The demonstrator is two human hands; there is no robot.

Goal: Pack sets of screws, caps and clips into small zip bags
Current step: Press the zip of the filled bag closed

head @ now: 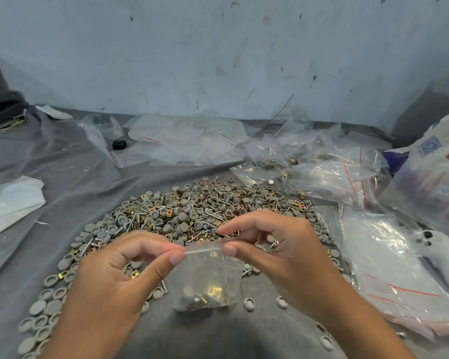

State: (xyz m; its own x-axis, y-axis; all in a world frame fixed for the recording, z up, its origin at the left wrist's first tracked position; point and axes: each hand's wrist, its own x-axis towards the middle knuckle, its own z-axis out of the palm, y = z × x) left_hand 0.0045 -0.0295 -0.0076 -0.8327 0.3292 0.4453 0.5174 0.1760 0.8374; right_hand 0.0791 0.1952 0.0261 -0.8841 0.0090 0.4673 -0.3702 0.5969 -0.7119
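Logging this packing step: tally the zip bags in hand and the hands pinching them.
Held small zip bag: 1
Hands pinching its top, left hand and right hand: 2
Total: 3

Bare grey cloth [62, 177] left of the hardware pile [192, 213]: open passage. Right blocked by stacked bags [389, 260] and a printed sack [436, 177]. Far edge littered with loose bags [182, 141] against the wall [218, 53].
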